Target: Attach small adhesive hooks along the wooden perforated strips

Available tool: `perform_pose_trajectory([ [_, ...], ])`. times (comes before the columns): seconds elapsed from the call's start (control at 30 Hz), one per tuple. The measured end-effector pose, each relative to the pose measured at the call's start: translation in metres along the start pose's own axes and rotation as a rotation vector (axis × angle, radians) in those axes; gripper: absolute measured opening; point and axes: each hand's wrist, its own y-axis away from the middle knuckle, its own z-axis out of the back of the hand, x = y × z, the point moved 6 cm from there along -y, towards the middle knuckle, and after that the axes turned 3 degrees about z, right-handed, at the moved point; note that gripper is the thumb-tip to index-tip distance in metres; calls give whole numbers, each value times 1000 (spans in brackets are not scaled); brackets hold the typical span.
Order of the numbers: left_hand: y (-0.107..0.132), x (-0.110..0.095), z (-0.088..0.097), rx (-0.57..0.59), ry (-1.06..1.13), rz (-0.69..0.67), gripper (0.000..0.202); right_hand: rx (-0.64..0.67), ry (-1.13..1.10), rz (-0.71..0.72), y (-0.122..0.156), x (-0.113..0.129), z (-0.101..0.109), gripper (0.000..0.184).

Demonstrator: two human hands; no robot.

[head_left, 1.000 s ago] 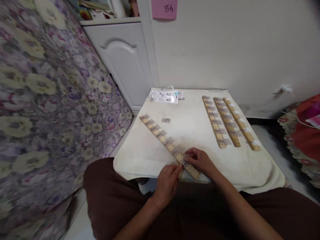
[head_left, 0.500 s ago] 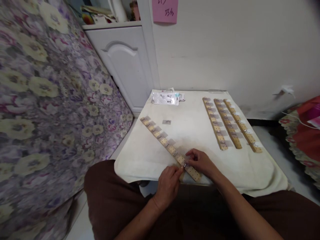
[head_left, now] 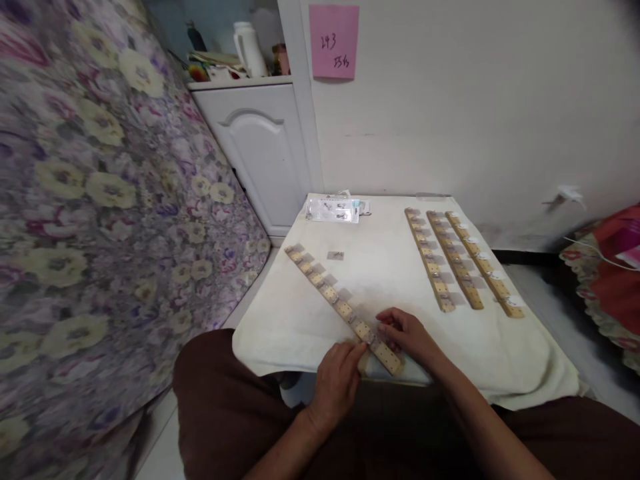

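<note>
A narrow wooden strip with small holes lies slantwise on the cloth-covered table. Along it sit several small metal pieces on clear plastic cards. My left hand is closed at its near end, fingertips pressed against the left edge beside one metal piece. On the other side of that end is my right hand, its thumb and forefinger slightly apart and nothing visible between them. Its lower fingers are partly hidden. A loose clear card with a tiny metal piece lies beyond the strip.
Three similar strips, the left one, middle one and right one, lie at the table's right side. Clear packaging rests at the back. A floral curtain hangs left, and a white cabinet stands behind.
My right fingers have come off the metal piece and drawn slightly away from the strip. My left hand stays at the strip's edge. The view has tilted up a little.
</note>
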Motion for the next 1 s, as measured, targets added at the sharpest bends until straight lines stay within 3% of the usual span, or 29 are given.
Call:
perform_pose_trajectory([
  [0.13,0,9,7,-29,67,-25,43,-73,-52,22,-1,-1,11,26],
  [0.3,-8,43,33,-142,-17,42,29,-167,-86,25,-10,-16,31,29],
  [0.4,-14,60,38,-121,-22,128,22,-171,-82,34,-24,-17,37,29],
  [0.5,-16,65,35,-101,-92,149,18,-172,5,71,-51,-2,37,24],
  [0.73,-7,67,31,-192,-213,72,22,-187,377,257,-154,55,6,17],
  [0.87,-5,72,30,-201,-226,40,22,-213,442,281,-200,64,-19,19],
  [1.0,-4,76,29,-197,-222,44,21,-246,474,255,-219,63,-30,7],
])
